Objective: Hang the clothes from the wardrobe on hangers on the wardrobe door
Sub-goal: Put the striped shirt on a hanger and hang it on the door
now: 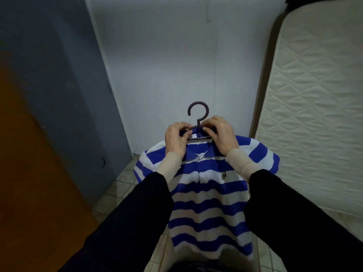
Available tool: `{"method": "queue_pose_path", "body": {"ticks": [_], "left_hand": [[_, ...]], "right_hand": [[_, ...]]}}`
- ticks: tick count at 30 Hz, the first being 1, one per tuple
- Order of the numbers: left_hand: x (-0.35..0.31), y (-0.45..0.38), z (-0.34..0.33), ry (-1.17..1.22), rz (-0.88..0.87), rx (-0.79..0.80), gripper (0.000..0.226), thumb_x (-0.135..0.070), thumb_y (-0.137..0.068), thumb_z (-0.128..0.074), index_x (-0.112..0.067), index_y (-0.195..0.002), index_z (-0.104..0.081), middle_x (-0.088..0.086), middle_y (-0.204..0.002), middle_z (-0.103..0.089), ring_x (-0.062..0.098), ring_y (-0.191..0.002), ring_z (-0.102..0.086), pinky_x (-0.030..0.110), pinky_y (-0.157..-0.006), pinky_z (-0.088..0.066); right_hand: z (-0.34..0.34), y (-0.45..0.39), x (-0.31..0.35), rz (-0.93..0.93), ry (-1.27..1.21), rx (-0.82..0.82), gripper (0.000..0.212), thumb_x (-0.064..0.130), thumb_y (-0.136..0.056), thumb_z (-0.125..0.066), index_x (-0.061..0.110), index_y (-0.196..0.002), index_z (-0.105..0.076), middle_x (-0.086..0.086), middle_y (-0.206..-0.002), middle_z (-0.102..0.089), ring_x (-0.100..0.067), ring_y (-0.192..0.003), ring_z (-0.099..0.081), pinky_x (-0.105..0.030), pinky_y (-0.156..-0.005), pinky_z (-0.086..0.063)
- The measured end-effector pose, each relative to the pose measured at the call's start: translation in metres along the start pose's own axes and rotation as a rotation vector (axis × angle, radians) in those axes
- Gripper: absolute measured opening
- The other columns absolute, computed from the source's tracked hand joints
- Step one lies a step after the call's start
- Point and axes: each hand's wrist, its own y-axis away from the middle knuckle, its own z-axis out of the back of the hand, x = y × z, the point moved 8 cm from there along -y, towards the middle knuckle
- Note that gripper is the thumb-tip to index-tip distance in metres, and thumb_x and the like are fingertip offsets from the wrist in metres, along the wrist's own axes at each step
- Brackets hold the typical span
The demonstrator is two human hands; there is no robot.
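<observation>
The blue and white striped shirt point(208, 195) hangs on a dark hanger point(198, 122), in the air in front of a white wall point(167, 65). The left hand point(175, 139) grips the collar and the hanger's left shoulder; the right hand point(222, 134) pinches the right one. The hook stands up between both hands, the shirt falls below them

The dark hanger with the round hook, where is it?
In the head view's centre, the dark plastic hanger sits in the blue-and-white striped polo shirt's collar, gripped between the left hand and right hand.
</observation>
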Motion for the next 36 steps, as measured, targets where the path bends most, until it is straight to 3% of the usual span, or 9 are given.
{"method": "queue_pose_path", "body": {"ticks": [4, 12, 17, 25, 33, 36], "left_hand": [[0.004, 0.001, 0.039, -0.01, 0.0, -0.048, 0.011, -0.007, -0.085, -0.061, -0.013, -0.091, -0.069, 0.003, -0.093, -0.066, 0.015, -0.093, -0.055, 0.02, -0.082, -0.041], [0.022, 0.022, 0.13, -0.056, 0.014, -0.117, 0.013, -0.005, -0.084, -0.063, -0.013, -0.09, -0.07, 0.002, -0.092, -0.067, 0.018, -0.092, -0.058, 0.03, -0.086, -0.048], [0.033, 0.049, 0.199, -0.126, 0.012, -0.182, 0.014, -0.005, -0.084, -0.062, -0.013, -0.093, -0.07, -0.001, -0.092, -0.065, 0.01, -0.089, -0.052, 0.019, -0.082, -0.04], [0.065, 0.111, 0.337, -0.308, 0.041, -0.288, 0.014, -0.007, -0.085, -0.062, -0.014, -0.095, -0.069, 0.0, -0.095, -0.065, 0.011, -0.088, -0.054, 0.021, -0.081, -0.043], [0.084, 0.182, 0.481, -0.412, 0.133, -0.403, 0.012, -0.004, -0.086, -0.061, -0.012, -0.093, -0.067, 0.002, -0.096, -0.062, 0.008, -0.084, -0.054, 0.013, -0.076, -0.041], [0.089, 0.209, 0.526, -0.452, 0.182, -0.461, 0.012, -0.004, -0.086, -0.06, -0.011, -0.094, -0.066, 0.002, -0.097, -0.062, 0.007, -0.086, -0.054, 0.012, -0.075, -0.041]], "right_hand": [[-0.005, -0.01, 0.035, 0.072, 0.003, -0.003, 0.018, 0.012, -0.091, -0.054, 0.01, -0.106, -0.065, -0.005, -0.101, -0.061, -0.017, -0.095, -0.054, -0.02, -0.082, -0.037], [-0.031, -0.007, 0.125, 0.167, -0.015, 0.007, 0.02, 0.011, -0.091, -0.053, 0.01, -0.107, -0.065, -0.006, -0.101, -0.062, -0.018, -0.096, -0.055, -0.019, -0.082, -0.037], [-0.052, 0.009, 0.192, 0.218, -0.054, -0.01, 0.02, 0.012, -0.092, -0.052, 0.009, -0.108, -0.065, -0.006, -0.101, -0.061, -0.018, -0.096, -0.055, -0.022, -0.083, -0.04], [-0.102, 0.046, 0.326, 0.328, -0.173, 0.023, 0.02, 0.014, -0.092, -0.052, 0.011, -0.108, -0.064, -0.005, -0.102, -0.062, -0.021, -0.095, -0.057, -0.033, -0.082, -0.049], [-0.143, 0.086, 0.472, 0.485, -0.308, 0.06, 0.019, 0.015, -0.091, -0.055, 0.011, -0.106, -0.064, -0.006, -0.1, -0.063, -0.024, -0.092, -0.06, -0.04, -0.078, -0.052], [-0.153, 0.101, 0.519, 0.563, -0.353, 0.074, 0.018, 0.015, -0.091, -0.055, 0.011, -0.105, -0.064, -0.006, -0.1, -0.063, -0.022, -0.092, -0.06, -0.037, -0.077, -0.053]]}}
